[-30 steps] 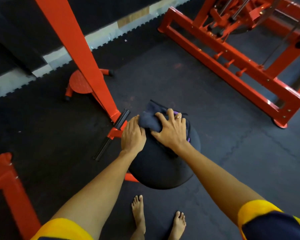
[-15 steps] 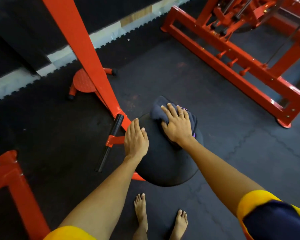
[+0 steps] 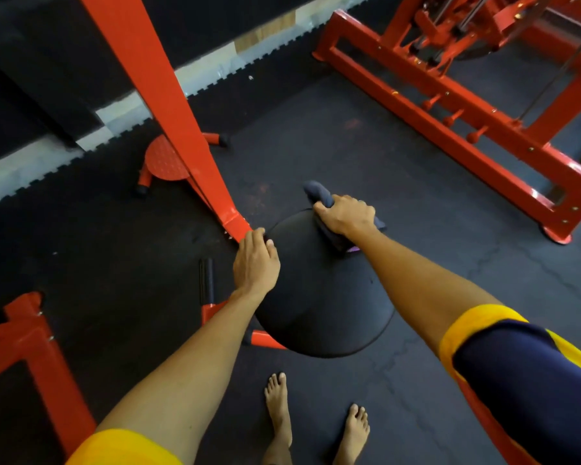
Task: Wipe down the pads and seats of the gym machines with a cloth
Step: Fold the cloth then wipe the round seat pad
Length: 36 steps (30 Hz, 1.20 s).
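Note:
A round black seat pad [image 3: 319, 297] on a red frame fills the middle of the head view. My right hand [image 3: 348, 216] grips a dark grey-blue cloth [image 3: 319, 193] at the pad's far edge, fingers curled over it. A bunched end of the cloth sticks out beyond the fingers. My left hand [image 3: 256, 261] rests on the pad's left rim with its fingers curled over the edge.
A slanted red post [image 3: 168, 109] rises just left of the pad, with a round red foot plate [image 3: 166, 161] behind it. A large red machine frame [image 3: 450, 105] crosses the upper right. Another red frame [image 3: 37, 357] stands lower left. My bare feet [image 3: 312, 421] stand on dark rubber flooring.
My right hand slid the cloth from the pad's top toward its far edge and curled round it. My left hand moved a little down the left rim.

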Each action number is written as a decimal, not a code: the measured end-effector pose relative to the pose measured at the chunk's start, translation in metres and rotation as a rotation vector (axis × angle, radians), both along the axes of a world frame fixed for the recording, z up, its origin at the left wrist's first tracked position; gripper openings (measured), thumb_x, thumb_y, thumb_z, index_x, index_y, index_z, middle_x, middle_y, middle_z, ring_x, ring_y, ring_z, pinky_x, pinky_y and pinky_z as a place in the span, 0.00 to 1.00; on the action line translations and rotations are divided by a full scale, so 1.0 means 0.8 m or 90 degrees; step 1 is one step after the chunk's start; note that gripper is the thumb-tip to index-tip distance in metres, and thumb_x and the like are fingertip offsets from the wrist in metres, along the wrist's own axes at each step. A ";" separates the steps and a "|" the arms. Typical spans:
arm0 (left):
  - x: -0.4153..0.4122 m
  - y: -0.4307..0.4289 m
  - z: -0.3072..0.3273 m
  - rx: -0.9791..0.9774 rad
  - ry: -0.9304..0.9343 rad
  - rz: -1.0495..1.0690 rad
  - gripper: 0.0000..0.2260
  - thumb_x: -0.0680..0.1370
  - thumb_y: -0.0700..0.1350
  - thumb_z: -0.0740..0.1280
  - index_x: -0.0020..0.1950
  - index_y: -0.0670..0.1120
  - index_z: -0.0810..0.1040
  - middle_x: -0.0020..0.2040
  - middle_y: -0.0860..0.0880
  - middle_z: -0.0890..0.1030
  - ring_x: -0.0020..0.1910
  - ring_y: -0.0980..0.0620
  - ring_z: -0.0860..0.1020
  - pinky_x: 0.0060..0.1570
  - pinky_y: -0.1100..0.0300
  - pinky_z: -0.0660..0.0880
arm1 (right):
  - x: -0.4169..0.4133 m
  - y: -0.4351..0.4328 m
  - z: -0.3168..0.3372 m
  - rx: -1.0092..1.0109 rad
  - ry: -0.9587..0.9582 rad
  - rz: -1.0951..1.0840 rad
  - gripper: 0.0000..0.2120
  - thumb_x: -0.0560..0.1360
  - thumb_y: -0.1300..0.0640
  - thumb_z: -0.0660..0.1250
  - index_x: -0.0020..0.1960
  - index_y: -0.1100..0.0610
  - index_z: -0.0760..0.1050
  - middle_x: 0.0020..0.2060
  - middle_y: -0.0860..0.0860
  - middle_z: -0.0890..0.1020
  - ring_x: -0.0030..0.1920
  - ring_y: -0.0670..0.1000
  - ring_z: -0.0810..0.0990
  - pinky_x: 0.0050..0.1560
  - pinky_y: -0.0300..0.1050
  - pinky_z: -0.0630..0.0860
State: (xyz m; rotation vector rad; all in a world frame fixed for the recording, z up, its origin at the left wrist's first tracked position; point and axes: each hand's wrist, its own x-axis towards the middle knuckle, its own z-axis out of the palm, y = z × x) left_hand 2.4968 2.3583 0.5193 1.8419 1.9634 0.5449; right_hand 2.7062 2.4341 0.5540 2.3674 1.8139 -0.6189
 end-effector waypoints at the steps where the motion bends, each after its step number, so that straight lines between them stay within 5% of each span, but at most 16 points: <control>1: 0.002 0.003 0.002 -0.001 -0.007 -0.010 0.15 0.83 0.44 0.61 0.69 0.40 0.73 0.64 0.42 0.76 0.64 0.41 0.72 0.62 0.47 0.70 | -0.007 0.001 0.001 -0.004 -0.014 -0.007 0.30 0.77 0.33 0.51 0.70 0.47 0.74 0.65 0.53 0.79 0.63 0.63 0.76 0.61 0.60 0.69; 9: 0.011 0.016 0.001 -0.002 -0.030 -0.028 0.13 0.82 0.41 0.62 0.64 0.38 0.76 0.62 0.38 0.77 0.65 0.38 0.73 0.63 0.47 0.69 | -0.065 -0.035 -0.018 0.158 -0.056 0.316 0.33 0.76 0.33 0.46 0.73 0.45 0.71 0.70 0.50 0.75 0.68 0.61 0.71 0.66 0.58 0.63; 15: 0.017 0.002 0.009 -0.053 -0.086 0.016 0.18 0.84 0.46 0.59 0.73 0.40 0.70 0.70 0.43 0.73 0.70 0.44 0.69 0.67 0.51 0.66 | -0.054 -0.002 -0.003 0.017 -0.084 0.050 0.31 0.78 0.33 0.52 0.71 0.50 0.73 0.70 0.54 0.75 0.72 0.63 0.68 0.72 0.66 0.58; 21: 0.012 0.010 0.018 -0.079 -0.016 0.049 0.14 0.82 0.44 0.60 0.65 0.40 0.72 0.64 0.41 0.75 0.66 0.41 0.72 0.59 0.45 0.71 | -0.107 -0.006 0.003 0.054 -0.068 0.363 0.28 0.79 0.32 0.54 0.68 0.46 0.76 0.66 0.50 0.77 0.68 0.58 0.72 0.67 0.58 0.65; 28: -0.008 0.015 0.017 -0.063 0.042 0.016 0.13 0.84 0.48 0.59 0.64 0.42 0.73 0.62 0.44 0.75 0.63 0.43 0.74 0.56 0.47 0.72 | -0.032 0.002 0.000 0.044 0.000 -0.014 0.28 0.79 0.37 0.53 0.70 0.50 0.75 0.66 0.55 0.78 0.67 0.63 0.73 0.68 0.62 0.65; 33: 0.003 0.014 0.010 0.013 -0.002 -0.042 0.16 0.82 0.42 0.63 0.69 0.40 0.74 0.65 0.42 0.75 0.66 0.41 0.73 0.62 0.48 0.71 | -0.040 -0.070 -0.024 0.178 -0.015 0.119 0.30 0.80 0.39 0.53 0.80 0.47 0.63 0.78 0.50 0.68 0.74 0.65 0.66 0.73 0.63 0.62; 36: 0.014 0.013 0.000 0.036 -0.007 -0.069 0.19 0.80 0.39 0.65 0.71 0.38 0.73 0.69 0.41 0.75 0.69 0.40 0.72 0.67 0.48 0.70 | -0.021 -0.130 -0.032 0.246 -0.030 0.179 0.33 0.78 0.40 0.53 0.80 0.51 0.65 0.78 0.51 0.68 0.70 0.66 0.71 0.69 0.63 0.68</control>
